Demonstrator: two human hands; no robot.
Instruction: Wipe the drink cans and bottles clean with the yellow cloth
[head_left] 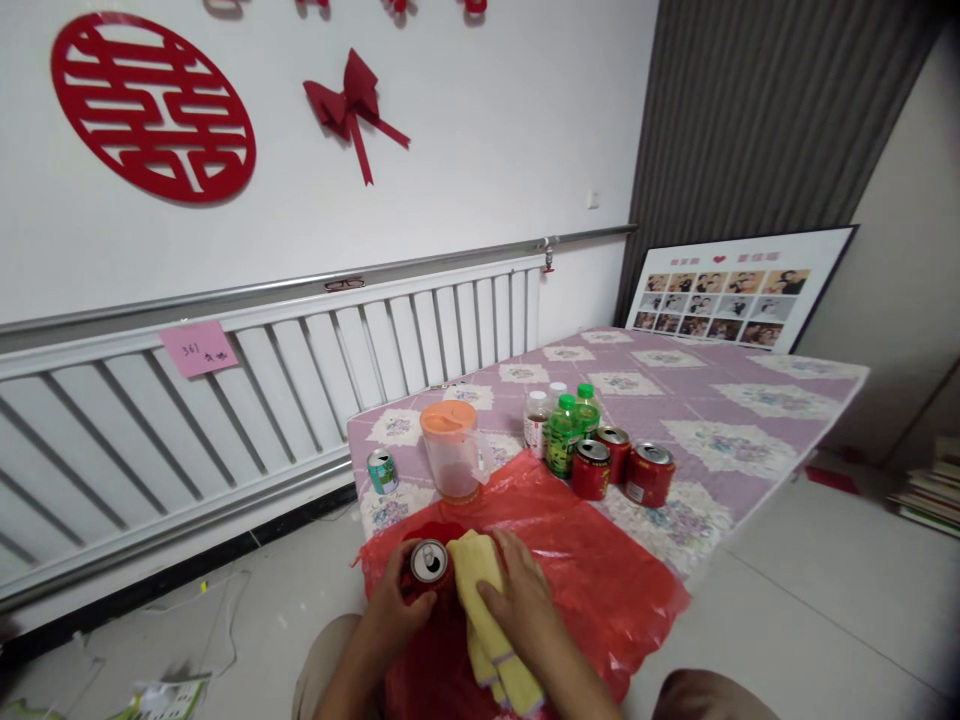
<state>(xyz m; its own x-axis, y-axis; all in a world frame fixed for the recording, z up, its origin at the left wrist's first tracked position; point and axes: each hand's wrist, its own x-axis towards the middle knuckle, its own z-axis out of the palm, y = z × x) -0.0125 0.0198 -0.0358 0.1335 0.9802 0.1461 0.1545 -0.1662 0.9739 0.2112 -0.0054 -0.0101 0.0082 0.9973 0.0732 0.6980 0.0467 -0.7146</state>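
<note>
My left hand [397, 600] is wrapped round an opened red drink can [430, 562], held upright with its top toward me. In my right hand [521, 590] is a folded yellow cloth [480, 575], pressed near the can's right side. Whether cloth and can touch I cannot tell for sure. Both hands are above a red plastic sheet or bag [585, 560] spread over the table's near end. Just beyond them stands a clear pitcher [452, 462] with an orange lid. Part of a red rim shows behind the can; the rest is hidden.
A teal can [382, 472] stands left of the pitcher. To its right are green bottles [561, 440], white-capped bottles [535, 425] and several red cans [649, 474]. A floral cloth covers the table [675, 390]; a white radiator [285, 400] runs behind it.
</note>
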